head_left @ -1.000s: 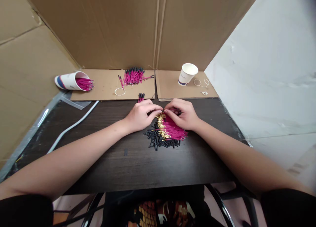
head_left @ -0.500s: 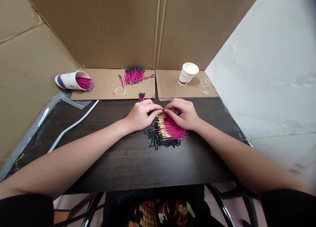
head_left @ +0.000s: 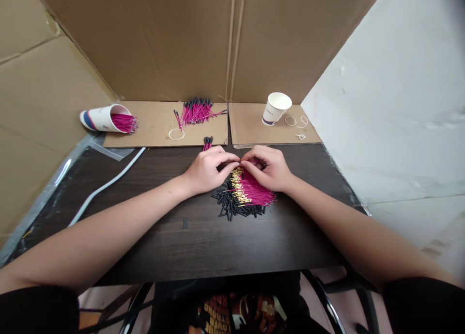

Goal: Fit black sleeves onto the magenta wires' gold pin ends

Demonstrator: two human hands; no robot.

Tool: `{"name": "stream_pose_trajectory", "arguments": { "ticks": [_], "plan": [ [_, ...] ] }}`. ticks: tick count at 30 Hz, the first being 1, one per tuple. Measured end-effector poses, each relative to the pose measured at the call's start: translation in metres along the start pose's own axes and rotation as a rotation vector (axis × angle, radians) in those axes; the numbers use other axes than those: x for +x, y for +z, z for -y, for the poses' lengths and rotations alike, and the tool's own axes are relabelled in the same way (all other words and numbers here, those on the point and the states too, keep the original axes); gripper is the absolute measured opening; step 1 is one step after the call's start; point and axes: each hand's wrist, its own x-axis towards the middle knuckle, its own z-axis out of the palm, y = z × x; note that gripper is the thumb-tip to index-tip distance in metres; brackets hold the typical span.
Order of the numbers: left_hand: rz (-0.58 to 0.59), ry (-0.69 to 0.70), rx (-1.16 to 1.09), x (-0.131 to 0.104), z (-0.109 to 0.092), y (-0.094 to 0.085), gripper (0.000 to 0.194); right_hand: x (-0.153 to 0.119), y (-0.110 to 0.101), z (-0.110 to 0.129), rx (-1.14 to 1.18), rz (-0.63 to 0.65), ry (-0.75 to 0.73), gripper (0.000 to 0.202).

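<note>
My left hand (head_left: 209, 168) and my right hand (head_left: 268, 167) meet fingertip to fingertip over the work pile, each closed in a pinch. A bit of magenta wire shows in the right hand's grip. What the left fingertips hold is too small and covered to make out. Right below the hands lies a bunch of magenta wires (head_left: 256, 190) side by side, with gold-coloured terminals (head_left: 239, 188) at their left ends. Short black sleeves (head_left: 232, 209) lie heaped to the left and front of these wires. A small bundle of black-tipped wires (head_left: 208, 143) sits just behind my left hand.
On the cardboard at the back lie black-tipped magenta wires (head_left: 198, 111) and a rubber band (head_left: 176, 135). A tipped-over paper cup (head_left: 100, 119) holds more wires. An upright paper cup (head_left: 276, 108) stands near loose bands (head_left: 301, 122). A pale cable (head_left: 109, 182) crosses the table's left side.
Both hands stay pinched together in nearly the same place. The whole view has shifted very slightly; the piles look the same.
</note>
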Motion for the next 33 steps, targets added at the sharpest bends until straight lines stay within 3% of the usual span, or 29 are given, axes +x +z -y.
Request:
{"name": "stream_pose_trajectory", "arguments": {
  "ticks": [7,14,18,28,33],
  "plan": [
    [-0.016,-0.088,0.014,0.002,-0.005,-0.002,0.016,0.001,0.000,0.000,0.046,-0.110,0.081,0.008],
    [-0.027,-0.097,0.026,0.003,-0.006,-0.004,0.013,0.002,0.000,0.002,0.173,-0.209,0.260,0.018],
    [-0.022,-0.065,0.025,0.004,-0.006,-0.004,0.011,0.001,0.003,0.005,0.315,-0.204,0.389,0.024],
    [-0.011,-0.047,-0.017,0.004,-0.005,-0.004,0.015,0.003,0.004,0.012,0.437,-0.209,0.464,0.035],
    [0.021,-0.021,-0.058,0.004,-0.005,-0.007,0.020,0.006,0.000,0.017,0.587,-0.130,0.510,0.041]
  ]
}}
